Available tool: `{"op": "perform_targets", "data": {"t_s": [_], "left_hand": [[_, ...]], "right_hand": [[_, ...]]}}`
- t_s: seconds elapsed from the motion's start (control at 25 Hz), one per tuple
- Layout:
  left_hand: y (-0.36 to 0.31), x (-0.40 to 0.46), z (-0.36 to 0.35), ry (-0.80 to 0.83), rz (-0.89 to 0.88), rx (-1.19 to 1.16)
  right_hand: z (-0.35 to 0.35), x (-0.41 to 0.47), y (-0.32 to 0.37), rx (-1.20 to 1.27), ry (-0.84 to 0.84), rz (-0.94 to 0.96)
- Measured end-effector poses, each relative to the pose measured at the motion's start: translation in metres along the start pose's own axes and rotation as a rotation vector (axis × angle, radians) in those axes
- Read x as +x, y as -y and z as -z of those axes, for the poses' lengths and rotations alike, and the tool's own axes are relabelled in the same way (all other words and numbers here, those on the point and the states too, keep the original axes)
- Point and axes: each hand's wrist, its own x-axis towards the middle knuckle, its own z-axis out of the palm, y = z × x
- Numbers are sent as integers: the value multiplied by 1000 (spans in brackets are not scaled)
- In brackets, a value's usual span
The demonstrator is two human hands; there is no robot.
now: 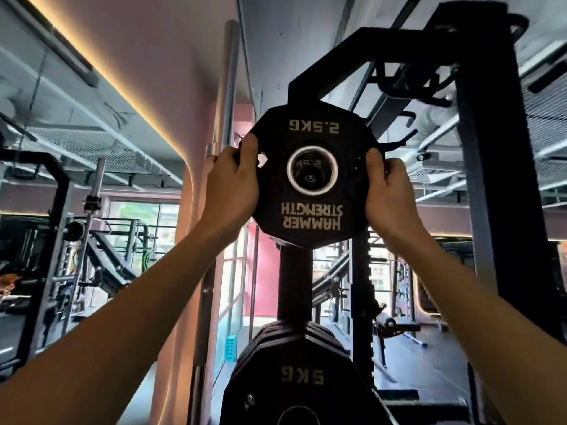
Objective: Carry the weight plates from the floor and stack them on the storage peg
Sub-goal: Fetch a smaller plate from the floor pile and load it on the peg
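Note:
I hold a black 2.5 kg weight plate (313,130) up at head height, its "Hammer Strength" lettering upside down. My left hand (233,182) grips its left edge and my right hand (386,191) grips its right edge. Through its steel-ringed centre hole (312,170) I see the end of a storage peg and another 2.5 kg plate behind it. Below, several black plates marked 5 kg (294,366) hang stacked on a lower peg of the same black rack post (294,283).
A black rack upright (487,179) rises on the right, with hooks near the ceiling. A steel barbell (225,87) stands upright left of the plate against a pink wall. Gym machines fill the left background, and a bench stands at the right.

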Motion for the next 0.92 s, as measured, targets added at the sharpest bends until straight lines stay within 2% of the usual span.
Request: {"op": "perform_targets", "data": {"t_s": [0.28, 0.52, 0.64, 0.72, 0.84, 0.92], "left_hand": [[43, 27, -25, 41, -86, 119], [53, 32, -30, 125, -11, 315], [49, 26, -25, -34, -175, 659], [45, 19, -22, -124, -289, 685], [47, 15, -28, -48, -198, 636], [53, 16, -35, -32, -114, 520]], "right_hand": [[-14, 23, -35, -111, -6, 36], [-23, 32, -51, -349, 83, -83], [-17, 28, -44, -683, 0, -1], [-13, 26, -40, -779, -29, 67], [-12, 23, -46, -675, -17, 46], [-15, 24, -53, -557, -12, -2]]}}
